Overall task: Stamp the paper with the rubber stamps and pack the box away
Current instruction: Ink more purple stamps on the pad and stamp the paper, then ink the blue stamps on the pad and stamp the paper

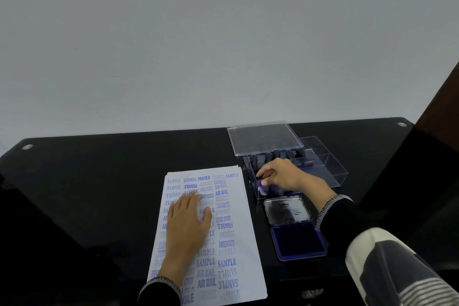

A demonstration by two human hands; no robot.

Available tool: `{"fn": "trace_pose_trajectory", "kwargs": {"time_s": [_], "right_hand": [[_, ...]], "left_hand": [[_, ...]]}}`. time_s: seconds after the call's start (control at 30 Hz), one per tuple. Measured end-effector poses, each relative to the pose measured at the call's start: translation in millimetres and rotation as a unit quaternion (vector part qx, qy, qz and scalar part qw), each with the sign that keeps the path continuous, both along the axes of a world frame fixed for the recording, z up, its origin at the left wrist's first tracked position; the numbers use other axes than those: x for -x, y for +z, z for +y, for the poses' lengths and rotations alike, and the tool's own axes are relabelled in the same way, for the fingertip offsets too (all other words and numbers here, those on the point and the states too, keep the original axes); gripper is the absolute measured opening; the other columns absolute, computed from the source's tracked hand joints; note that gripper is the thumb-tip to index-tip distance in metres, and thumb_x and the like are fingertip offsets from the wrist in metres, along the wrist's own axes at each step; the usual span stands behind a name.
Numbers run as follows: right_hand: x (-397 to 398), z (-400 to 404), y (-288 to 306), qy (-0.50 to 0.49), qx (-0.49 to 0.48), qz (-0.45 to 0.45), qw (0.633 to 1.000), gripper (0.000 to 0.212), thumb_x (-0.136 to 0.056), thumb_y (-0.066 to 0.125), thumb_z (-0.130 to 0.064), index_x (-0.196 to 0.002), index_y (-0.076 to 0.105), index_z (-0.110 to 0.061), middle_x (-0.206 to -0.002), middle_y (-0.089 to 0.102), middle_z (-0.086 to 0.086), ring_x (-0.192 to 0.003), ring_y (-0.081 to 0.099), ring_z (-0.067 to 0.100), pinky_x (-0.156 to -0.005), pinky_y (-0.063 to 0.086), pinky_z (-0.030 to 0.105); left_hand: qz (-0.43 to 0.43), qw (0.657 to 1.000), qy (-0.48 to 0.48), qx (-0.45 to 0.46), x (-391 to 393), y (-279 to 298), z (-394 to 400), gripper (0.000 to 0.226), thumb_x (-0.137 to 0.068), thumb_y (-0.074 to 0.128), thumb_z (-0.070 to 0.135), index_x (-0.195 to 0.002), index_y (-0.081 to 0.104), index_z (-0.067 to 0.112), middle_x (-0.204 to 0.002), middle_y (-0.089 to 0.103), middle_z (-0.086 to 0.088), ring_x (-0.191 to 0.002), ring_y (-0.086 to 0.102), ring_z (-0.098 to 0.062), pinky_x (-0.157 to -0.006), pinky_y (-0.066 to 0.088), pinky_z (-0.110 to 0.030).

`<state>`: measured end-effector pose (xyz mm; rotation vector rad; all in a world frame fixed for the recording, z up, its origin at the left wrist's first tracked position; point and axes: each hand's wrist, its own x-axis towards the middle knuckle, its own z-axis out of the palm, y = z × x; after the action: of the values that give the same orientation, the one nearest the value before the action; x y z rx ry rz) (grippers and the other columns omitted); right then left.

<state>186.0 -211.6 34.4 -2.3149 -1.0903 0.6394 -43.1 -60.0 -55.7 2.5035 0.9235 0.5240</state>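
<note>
A white paper stack (228,231) covered in blue stamp marks lies on the black table (99,181). My left hand (187,223) rests flat on it, fingers spread. To the right stands a clear plastic box (330,169) with several black-handled rubber stamps (269,156) in a row at its back. My right hand (280,174) reaches into the box's front part, its fingers closed around a purple-based stamp (263,185). The box's clear lid (263,138) lies behind it. An open blue ink pad (298,242) sits in front of the box.
The ink pad's lid (286,210) is folded back, between pad and box. A pale wall rises behind the table. A dark panel (437,112) stands at the right edge. Metal table fittings (27,146) mark the far corners.
</note>
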Motion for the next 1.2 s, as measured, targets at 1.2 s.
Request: {"fn": "trace_pose_trajectory", "kwargs": {"time_s": [1.2], "right_hand": [[-3, -16, -11, -0.049, -0.006, -0.097, 0.994, 0.045, -0.082, 0.037, 0.015, -0.097, 0.074, -0.006, -0.108, 0.07, 0.011, -0.108, 0.06, 0.022, -0.097, 0.047, 0.029]], "left_hand": [[0.002, 1.0, 0.006, 0.011, 0, 4, -2, 0.05, -0.097, 0.044, 0.043, -0.144, 0.038, 0.025, -0.155, 0.029, 0.007, -0.146, 0.018, -0.013, -0.118, 0.004, -0.031]]}}
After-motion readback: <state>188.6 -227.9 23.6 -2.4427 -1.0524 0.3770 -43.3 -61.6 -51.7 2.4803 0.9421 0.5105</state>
